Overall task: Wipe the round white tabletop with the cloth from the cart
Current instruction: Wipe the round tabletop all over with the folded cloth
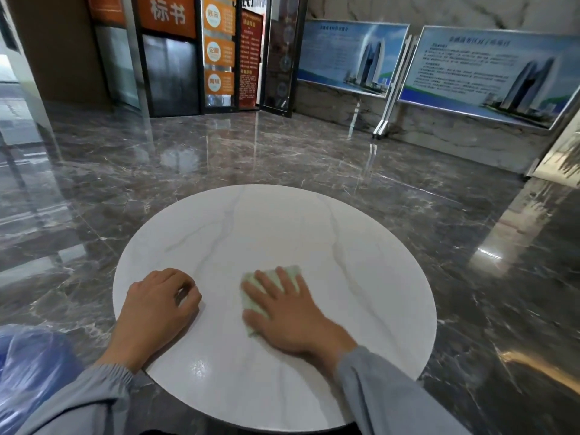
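The round white tabletop point(276, 233) with faint grey veins fills the lower middle of the head view. A pale green cloth point(251, 301) lies flat on it, near the middle front. My right hand point(288, 312) presses flat on the cloth with fingers spread, covering most of it. My left hand point(160, 304) rests on the tabletop near its left edge, fingers curled under, nothing visible in it. Both arms wear grey sleeves.
A blue plastic bag point(28, 368) sits at the lower left beside the table. Glossy dark marble floor point(282, 152) surrounds the table. Two framed display boards point(489, 73) lean along the right wall. Glass doors with orange signs point(175, 51) stand at the back.
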`<state>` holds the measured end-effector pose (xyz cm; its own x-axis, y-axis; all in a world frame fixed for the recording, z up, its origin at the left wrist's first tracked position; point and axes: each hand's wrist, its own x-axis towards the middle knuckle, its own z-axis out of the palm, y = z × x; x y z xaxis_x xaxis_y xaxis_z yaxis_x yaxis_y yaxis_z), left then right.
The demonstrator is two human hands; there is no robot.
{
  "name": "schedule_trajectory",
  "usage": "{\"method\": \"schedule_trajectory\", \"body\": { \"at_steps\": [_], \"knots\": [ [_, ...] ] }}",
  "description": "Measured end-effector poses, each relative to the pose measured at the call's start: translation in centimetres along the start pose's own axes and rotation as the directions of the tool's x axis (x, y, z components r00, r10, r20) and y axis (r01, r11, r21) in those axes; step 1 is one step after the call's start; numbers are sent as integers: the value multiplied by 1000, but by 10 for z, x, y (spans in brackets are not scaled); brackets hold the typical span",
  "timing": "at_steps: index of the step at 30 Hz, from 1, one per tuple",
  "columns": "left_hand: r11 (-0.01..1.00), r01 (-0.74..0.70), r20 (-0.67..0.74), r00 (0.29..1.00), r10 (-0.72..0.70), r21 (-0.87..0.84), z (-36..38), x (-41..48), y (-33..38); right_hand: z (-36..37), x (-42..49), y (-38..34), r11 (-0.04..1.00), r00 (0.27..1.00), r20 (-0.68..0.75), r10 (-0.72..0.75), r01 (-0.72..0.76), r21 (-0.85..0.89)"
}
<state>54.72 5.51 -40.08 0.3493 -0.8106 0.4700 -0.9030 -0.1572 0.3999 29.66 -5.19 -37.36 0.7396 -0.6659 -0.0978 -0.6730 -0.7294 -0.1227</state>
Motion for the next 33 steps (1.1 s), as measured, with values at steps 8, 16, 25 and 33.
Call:
{"method": "schedule_trajectory", "body": {
  "at_steps": [8, 16, 25, 33],
  "knots": [
    [1000, 1, 16, 1000, -1, -12, -5, -3, 3, 29, -81, -51, 914, 937, 24, -349, 346, -211],
    [993, 64, 60, 997, -58, -103, -11, 0, 6, 9, -11, -86, 969, 974, 28, -226, 221, 113],
    [965, 180, 53, 984, -173, -191, -9, 2, 3, 14, -60, -75, 942, 942, -3, -337, 337, 3],
    [979, 174, 55, 984, -169, -103, -5, 2, -1, 17, -62, -61, 962, 960, -55, -274, 272, -33]
  ]
}}
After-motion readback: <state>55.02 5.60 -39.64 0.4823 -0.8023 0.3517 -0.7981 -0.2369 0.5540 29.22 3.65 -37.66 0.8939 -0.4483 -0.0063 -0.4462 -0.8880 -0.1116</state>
